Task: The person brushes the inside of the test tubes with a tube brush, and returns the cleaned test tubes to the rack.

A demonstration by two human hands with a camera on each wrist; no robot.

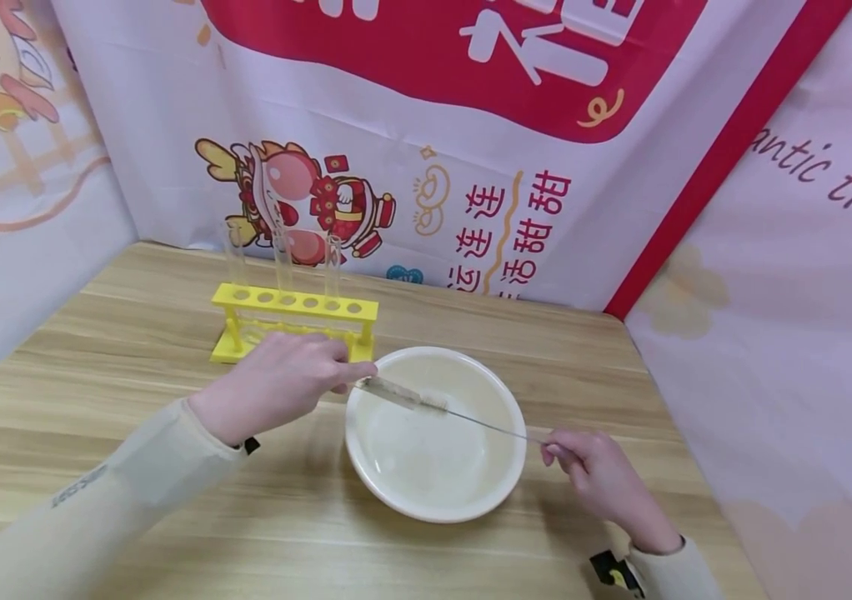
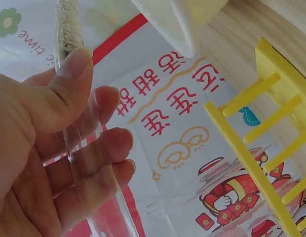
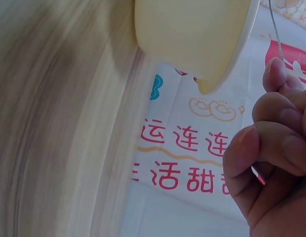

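Note:
My left hand (image 1: 279, 383) grips a clear glass test tube (image 2: 111, 215), thumb on one side and fingers curled round the other. The tube tilts over a white bowl (image 1: 426, 475), its mouth towards the right. A test tube brush (image 1: 435, 404) has pale bristles partly inside the tube and partly out of its mouth. In the left wrist view, bristles (image 2: 68, 24) show through the glass just beyond the thumb. My right hand (image 1: 598, 479), right of the bowl, pinches the brush's thin twisted-wire handle (image 3: 275, 27). What lies in the bowl is hard to tell.
Behind my left hand stands a yellow test tube rack (image 1: 294, 302) holding upright glass tubes (image 1: 332, 265). The wood-grain table (image 1: 306, 533) meets a printed cloth backdrop (image 1: 411, 108) at the back and sides.

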